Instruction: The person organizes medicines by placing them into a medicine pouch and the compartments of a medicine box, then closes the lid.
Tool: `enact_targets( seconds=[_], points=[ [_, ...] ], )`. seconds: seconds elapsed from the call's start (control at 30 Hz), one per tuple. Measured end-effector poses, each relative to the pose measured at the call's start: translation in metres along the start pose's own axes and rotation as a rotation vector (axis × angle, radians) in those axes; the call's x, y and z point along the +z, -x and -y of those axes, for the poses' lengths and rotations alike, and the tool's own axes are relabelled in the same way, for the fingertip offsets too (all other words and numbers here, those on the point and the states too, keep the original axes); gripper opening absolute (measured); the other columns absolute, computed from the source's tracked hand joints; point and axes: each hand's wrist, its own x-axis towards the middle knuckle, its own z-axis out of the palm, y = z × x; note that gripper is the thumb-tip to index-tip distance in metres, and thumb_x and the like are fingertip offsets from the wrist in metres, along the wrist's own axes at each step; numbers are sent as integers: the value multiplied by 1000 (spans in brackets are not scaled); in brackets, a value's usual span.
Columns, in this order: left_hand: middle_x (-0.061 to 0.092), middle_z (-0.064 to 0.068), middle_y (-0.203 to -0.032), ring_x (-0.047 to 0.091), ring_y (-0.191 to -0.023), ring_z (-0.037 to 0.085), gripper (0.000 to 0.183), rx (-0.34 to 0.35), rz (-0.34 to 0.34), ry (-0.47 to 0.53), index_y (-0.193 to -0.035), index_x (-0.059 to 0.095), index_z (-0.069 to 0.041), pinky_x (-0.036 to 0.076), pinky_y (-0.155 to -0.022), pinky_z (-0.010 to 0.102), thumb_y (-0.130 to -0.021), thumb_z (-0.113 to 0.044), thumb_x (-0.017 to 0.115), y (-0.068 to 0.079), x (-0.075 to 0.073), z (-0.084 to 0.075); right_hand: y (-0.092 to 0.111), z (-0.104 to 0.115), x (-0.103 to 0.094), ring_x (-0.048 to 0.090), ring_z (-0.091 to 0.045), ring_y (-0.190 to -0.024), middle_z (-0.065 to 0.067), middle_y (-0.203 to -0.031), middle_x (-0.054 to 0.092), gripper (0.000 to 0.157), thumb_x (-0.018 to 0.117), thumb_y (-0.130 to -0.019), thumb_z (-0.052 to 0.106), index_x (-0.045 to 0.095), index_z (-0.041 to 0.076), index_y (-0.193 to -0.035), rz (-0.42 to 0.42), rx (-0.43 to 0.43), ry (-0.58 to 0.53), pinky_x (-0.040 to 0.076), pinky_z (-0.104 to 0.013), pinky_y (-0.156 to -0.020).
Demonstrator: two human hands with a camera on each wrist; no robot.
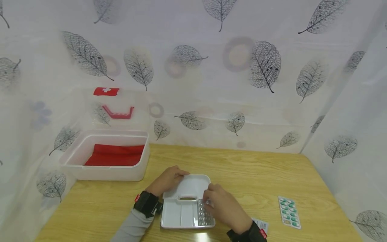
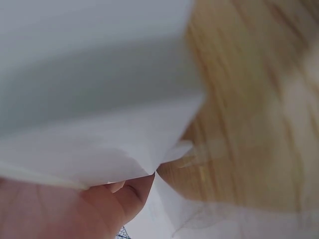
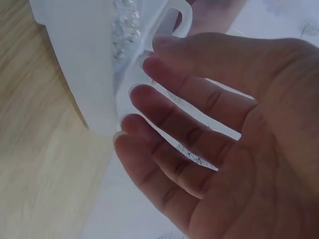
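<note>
A white compartment box (image 1: 170, 215) lies on the table with its lid (image 1: 196, 185) raised. Inside its right-hand compartment sits a clear blister pack (image 1: 204, 215). My left hand (image 1: 167, 181) holds the lid by its upper left edge; in the left wrist view its fingers (image 2: 119, 204) show along that edge, partly hidden by white plastic. My right hand (image 1: 225, 205) is at the box's right side, over the blister pack. Its fingers (image 3: 164, 107) are loosely bent and apart in the right wrist view, fingertips close to the box edge, nothing held between them.
A blister pack of green and white capsules (image 1: 289, 212) lies at the right. Partly behind my right wrist is a small printed packet (image 1: 261, 226). A translucent bin (image 1: 110, 173) with red cloth (image 1: 116, 155) stands at the back left, below a red handle (image 1: 119, 115).
</note>
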Motion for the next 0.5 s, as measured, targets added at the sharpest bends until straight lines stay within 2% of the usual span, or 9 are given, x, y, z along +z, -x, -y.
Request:
enact_targets(
  seconds=[0.13, 0.27, 0.4, 0.5],
  points=[
    [61, -2, -93, 54, -85, 13, 28, -24, -1, 6, -121, 76, -15, 49, -78, 32, -99, -7, 60, 0, -1, 2, 3, -2, -10, 60, -12, -87, 6, -92, 61, 12, 82, -83, 16, 71, 14, -88, 20, 28, -27, 53, -28, -68],
    [64, 1, -97, 55, -88, 14, 27, -14, -5, 2, -120, 76, -12, 51, -81, 36, -99, -5, 60, 3, -3, 4, 12, -7, -24, 62, -10, -89, 9, -94, 61, 10, 77, -89, 20, 72, 16, -97, 35, 108, -79, 53, -28, -71],
    [67, 3, -99, 57, -89, 15, 27, -1, -8, 5, -118, 76, -9, 51, -83, 36, -97, -2, 61, 8, -2, 5, 30, -20, -44, 62, -9, -90, 14, -96, 61, 12, 75, -92, 25, 72, 22, -103, 39, 255, -88, 52, -27, -72],
    [65, 3, -98, 55, -88, 16, 28, -8, 4, 27, -119, 76, -9, 50, -80, 35, -97, -2, 60, 9, -1, 5, 48, -41, -58, 62, -10, -91, 14, -97, 63, 15, 76, -91, 27, 72, 24, -106, 68, 393, -62, 52, -30, -69]
  ],
)
